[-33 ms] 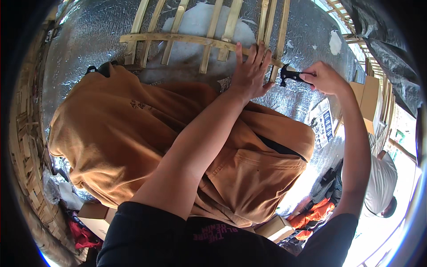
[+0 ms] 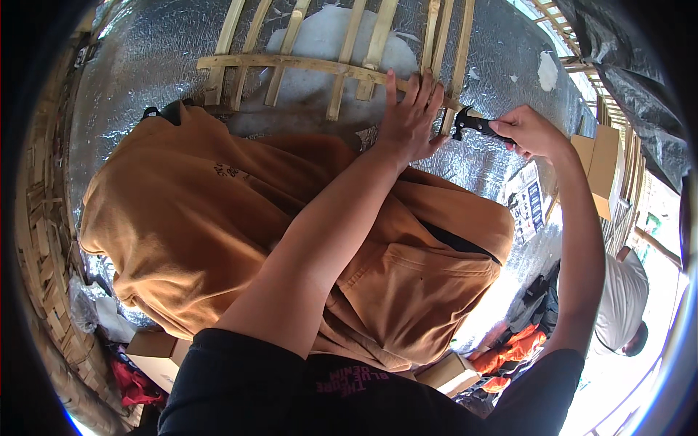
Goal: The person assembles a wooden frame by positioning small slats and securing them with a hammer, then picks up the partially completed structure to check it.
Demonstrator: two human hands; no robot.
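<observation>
My right hand (image 2: 534, 132) is closed around the black handle of a small claw hammer (image 2: 472, 122). The hammer's head is at the right end of a wooden crosspiece (image 2: 309, 65), close beside a slat; contact is hard to make out. My left hand (image 2: 411, 120) presses on the slats and crosspiece with its fingers spread, just left of the hammer. Several upright wooden slats (image 2: 377, 43) run away from me across the crosspiece. Below both hands lies a brown garment (image 2: 189, 211) with a pocket, spread over a raised shape that it hides.
Silvery foil sheeting (image 2: 153, 65) covers the surface beneath. Woven bamboo (image 2: 43, 254) stands at the left. Cardboard boxes (image 2: 596, 167) and orange cloth (image 2: 512, 349) lie at the right, where another person in a light shirt (image 2: 622, 301) bends. Black plastic sheeting (image 2: 640, 94) hangs at upper right.
The hammer head has shifted slightly left and down toward the slat, with my right hand slightly lower. My left hand stays in place.
</observation>
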